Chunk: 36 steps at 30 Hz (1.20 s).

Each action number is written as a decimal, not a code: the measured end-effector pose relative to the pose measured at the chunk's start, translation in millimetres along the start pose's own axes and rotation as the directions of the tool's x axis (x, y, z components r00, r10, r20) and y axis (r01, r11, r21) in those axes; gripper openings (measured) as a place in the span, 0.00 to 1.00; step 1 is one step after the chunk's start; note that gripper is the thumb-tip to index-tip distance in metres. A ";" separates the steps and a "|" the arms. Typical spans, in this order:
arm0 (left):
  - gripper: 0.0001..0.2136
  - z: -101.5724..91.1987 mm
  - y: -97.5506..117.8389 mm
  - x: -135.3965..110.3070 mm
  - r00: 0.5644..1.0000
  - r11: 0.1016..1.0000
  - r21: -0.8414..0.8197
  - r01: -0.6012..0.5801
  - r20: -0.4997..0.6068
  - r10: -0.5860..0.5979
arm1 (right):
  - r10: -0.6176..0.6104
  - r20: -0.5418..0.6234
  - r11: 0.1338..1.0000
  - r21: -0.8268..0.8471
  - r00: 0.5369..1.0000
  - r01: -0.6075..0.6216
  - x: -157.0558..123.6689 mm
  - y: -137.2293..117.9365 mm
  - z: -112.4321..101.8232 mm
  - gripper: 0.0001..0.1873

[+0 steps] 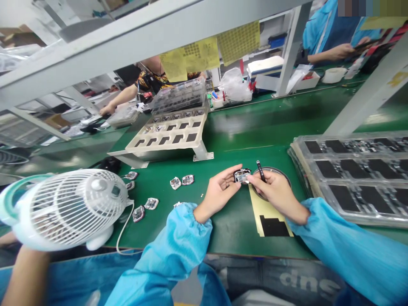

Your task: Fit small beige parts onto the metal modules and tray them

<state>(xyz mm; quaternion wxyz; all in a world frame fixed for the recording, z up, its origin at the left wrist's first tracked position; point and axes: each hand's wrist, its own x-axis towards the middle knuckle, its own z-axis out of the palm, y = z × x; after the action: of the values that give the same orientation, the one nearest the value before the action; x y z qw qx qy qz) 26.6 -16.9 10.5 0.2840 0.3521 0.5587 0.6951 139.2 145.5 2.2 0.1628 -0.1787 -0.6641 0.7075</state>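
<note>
Small device (242, 176) is held by the left hand (219, 187) near the yellow sheet (264, 206); right hand (274, 190) holds a black tool (260, 171).

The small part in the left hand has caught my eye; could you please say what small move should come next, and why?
Perhaps press lightly on the small part with the right hand: it is at one edge of the part, the left hand grips the other side, and the dark stick in the right hand points up, away.
</note>
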 end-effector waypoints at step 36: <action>0.23 7.3 2.0 -0.4 0.989 0.986 -0.108 0.127 -0.066 -0.135 | -0.126 -0.011 0.990 0.069 0.992 0.126 0.0 7.1 5.1 0.24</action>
<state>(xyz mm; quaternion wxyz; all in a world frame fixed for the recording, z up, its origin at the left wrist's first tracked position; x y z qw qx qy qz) 32.7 -13.4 13.4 0.3264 0.2739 0.5538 0.7153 136.8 140.6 -4.6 0.2154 -0.1327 -0.6486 0.7178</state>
